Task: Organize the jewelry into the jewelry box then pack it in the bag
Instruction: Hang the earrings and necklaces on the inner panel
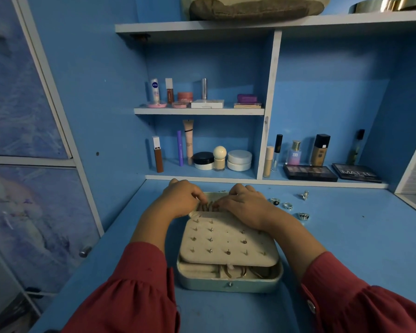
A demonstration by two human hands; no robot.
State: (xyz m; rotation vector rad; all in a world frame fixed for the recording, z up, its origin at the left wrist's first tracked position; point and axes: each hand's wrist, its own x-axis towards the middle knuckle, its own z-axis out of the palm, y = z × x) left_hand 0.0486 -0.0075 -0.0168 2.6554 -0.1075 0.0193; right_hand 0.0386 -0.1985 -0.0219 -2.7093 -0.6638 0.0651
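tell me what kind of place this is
Most likely a bedroom vanity or dressing desk at home. Painted blue shelves hold foundation bottles, lip products and a black eyeshadow palette, and an open pale green jewelry box sits on the blue desk beside loose silver rings.

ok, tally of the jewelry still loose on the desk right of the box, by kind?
Rings: 3
Spiky silver piece, kind unclear: 1
Total: 4
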